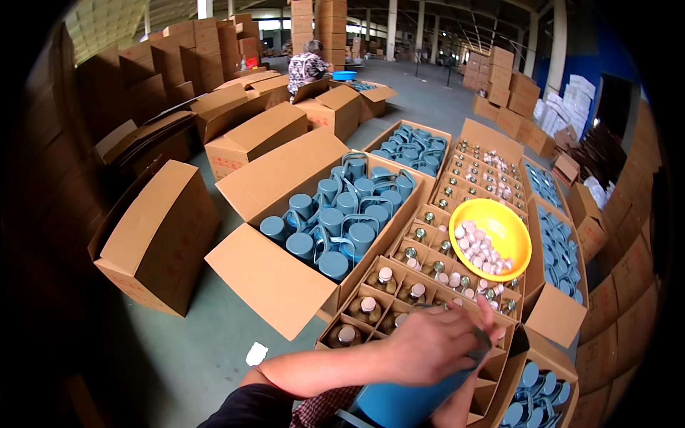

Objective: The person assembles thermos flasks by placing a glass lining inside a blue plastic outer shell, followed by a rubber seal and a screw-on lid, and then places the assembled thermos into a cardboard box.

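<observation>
My left hand [428,344] is closed over the top of a blue cylindrical flask body [403,401] that stands upright at the lower edge of the picture. My right hand [491,315] is mostly hidden behind the left hand and the flask; only a fingertip and part of the forearm show. Just beyond my hands is a carton with cardboard dividers [399,274] holding silvery glass liners, some capped with pale stoppers. A yellow bowl [510,221] of pale stoppers rests on that carton.
A large open carton [271,278] of blue handled flask shells sits left of the liners, with another [414,146] behind it. More cartons of blue parts [560,250] stand at the right. A closed carton [157,235] is on the left. A seated person [307,68] works far back among stacked cartons.
</observation>
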`<control>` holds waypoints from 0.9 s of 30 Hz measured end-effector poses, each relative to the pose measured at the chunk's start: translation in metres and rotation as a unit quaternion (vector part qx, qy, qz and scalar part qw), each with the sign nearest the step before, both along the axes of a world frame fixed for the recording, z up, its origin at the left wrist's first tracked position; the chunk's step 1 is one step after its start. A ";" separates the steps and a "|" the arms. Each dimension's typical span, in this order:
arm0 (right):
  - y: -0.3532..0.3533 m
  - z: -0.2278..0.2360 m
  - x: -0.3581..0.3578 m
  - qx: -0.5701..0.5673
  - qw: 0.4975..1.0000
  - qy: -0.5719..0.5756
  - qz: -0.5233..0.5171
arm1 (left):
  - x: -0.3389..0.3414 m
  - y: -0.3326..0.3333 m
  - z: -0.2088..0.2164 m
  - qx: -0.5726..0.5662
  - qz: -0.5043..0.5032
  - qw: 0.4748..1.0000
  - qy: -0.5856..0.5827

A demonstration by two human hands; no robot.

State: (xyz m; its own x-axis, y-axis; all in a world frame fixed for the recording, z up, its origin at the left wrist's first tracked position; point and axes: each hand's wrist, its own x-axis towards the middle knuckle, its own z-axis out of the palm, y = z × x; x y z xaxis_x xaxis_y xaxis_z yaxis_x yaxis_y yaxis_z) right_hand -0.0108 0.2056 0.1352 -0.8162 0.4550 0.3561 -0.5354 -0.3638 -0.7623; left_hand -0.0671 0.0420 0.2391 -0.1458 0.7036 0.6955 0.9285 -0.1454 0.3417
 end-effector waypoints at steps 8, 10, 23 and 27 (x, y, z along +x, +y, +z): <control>0.005 0.028 0.015 0.114 0.981 -0.032 -0.155 | -0.024 -0.007 -0.004 0.053 -0.038 0.991 -0.120; -0.025 0.036 -0.010 -0.084 0.987 -0.070 -0.114 | 0.011 0.015 -0.001 -0.018 0.059 0.998 0.021; -0.014 0.014 0.001 0.015 0.995 -0.038 -0.089 | 0.002 0.015 -0.008 0.019 -0.011 0.999 -0.039; 0.008 0.043 0.039 0.337 0.935 -0.036 -0.105 | -0.054 -0.003 -0.047 0.064 -0.215 0.949 -0.223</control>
